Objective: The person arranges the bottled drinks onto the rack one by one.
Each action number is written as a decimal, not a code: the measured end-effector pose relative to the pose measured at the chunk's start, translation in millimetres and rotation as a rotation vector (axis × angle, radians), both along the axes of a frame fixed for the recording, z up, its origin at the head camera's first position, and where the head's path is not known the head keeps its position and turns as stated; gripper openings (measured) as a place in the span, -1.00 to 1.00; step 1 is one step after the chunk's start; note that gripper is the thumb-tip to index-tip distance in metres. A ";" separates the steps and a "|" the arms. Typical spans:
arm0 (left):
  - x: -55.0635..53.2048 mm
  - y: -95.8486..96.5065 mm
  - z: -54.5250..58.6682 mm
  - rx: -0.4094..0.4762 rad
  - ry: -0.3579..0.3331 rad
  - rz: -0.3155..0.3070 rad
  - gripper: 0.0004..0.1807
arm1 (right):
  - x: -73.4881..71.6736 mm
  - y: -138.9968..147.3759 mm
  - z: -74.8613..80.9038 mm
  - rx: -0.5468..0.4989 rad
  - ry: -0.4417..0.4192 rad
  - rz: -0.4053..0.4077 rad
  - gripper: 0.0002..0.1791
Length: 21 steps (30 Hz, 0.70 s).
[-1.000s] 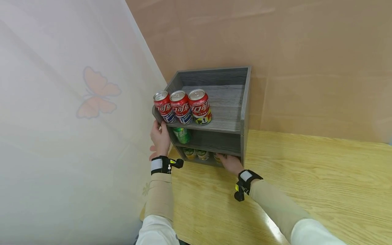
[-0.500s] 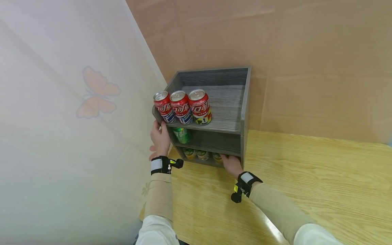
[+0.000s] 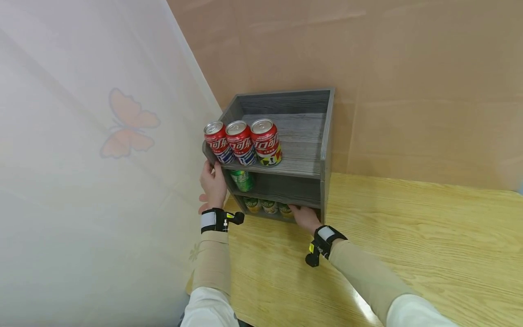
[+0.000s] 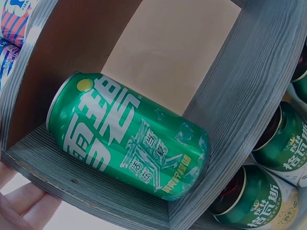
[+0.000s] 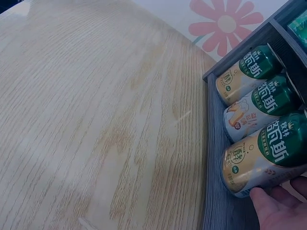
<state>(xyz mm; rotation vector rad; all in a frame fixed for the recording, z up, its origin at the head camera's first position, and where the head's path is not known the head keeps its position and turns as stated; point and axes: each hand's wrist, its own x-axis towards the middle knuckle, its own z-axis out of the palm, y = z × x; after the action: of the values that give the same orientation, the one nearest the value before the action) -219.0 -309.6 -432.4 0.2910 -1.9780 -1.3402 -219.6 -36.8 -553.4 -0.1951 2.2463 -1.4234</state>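
Note:
My left hand point(image 3: 214, 184) grips the left side panel of a grey wooden shelf point(image 3: 304, 145); its fingertips point(image 4: 29, 203) show beside the panel's edge in the left wrist view. My right hand point(image 3: 305, 219) is inside the bottom tier, touching the right side of a tan-and-green drink can point(image 5: 266, 155) with thumb and fingers. Two similar cans stand left of it, the middle can point(image 5: 261, 108) and the far can point(image 5: 249, 74), closely lined up. In the middle tier a green soda can point(image 4: 127, 136) stands at the left end.
Three red cola cans point(image 3: 242, 144) stand in a row along the top tier's front left. The shelf stands on a light wooden table point(image 3: 408, 227). A white sheet with a butterfly print point(image 3: 130, 125) hangs close on the left; a brown covering point(image 3: 408, 91) is behind.
My right hand has moved left in the bottom tier, and the right-hand can has slid left against the middle one. The left hand has stayed on the side panel.

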 end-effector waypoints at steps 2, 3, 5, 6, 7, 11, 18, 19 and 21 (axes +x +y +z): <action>-0.1 -0.4 -0.6 -0.007 0.003 0.002 -0.66 | 0.4 -1.1 -0.7 -0.013 0.002 -0.007 -0.21; -0.2 -0.6 -1.0 -0.012 0.006 0.004 -0.67 | 0.7 -1.7 -0.5 -0.021 0.004 -0.010 -0.21; -0.3 -0.5 -1.6 -0.020 0.007 0.008 -0.67 | 1.2 -3.2 -1.7 -0.037 0.019 -0.019 -0.24; -0.3 -0.6 -1.7 -0.023 0.008 0.008 -0.66 | 1.9 -3.9 -2.0 -0.045 0.021 -0.027 -0.25; -0.3 -0.5 -1.7 -0.024 0.007 0.009 -0.66 | 2.2 -4.7 -2.4 -0.055 0.022 -0.033 -0.28; -0.3 -0.1 -1.4 -0.026 0.007 0.010 -0.66 | 3.8 -7.2 -3.6 -0.074 0.017 -0.048 -0.34; 0.0 -0.3 -0.6 -0.020 0.002 0.006 -0.66 | 2.4 -10.2 -7.2 -0.096 0.039 -0.051 -0.33; 0.1 -0.3 -0.4 -0.021 0.001 0.006 -0.65 | 2.1 -10.6 -8.1 -0.096 0.043 -0.053 -0.32; 0.3 -0.3 -0.2 -0.025 -0.001 0.009 -0.65 | 2.2 -11.2 -9.0 -0.101 0.049 -0.054 -0.34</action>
<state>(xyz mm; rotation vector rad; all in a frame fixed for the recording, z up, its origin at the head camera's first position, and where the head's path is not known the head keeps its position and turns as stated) -218.7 -309.9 -432.6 0.2885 -1.9904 -1.3084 -217.4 -48.0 -562.4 -0.2057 2.2364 -1.5783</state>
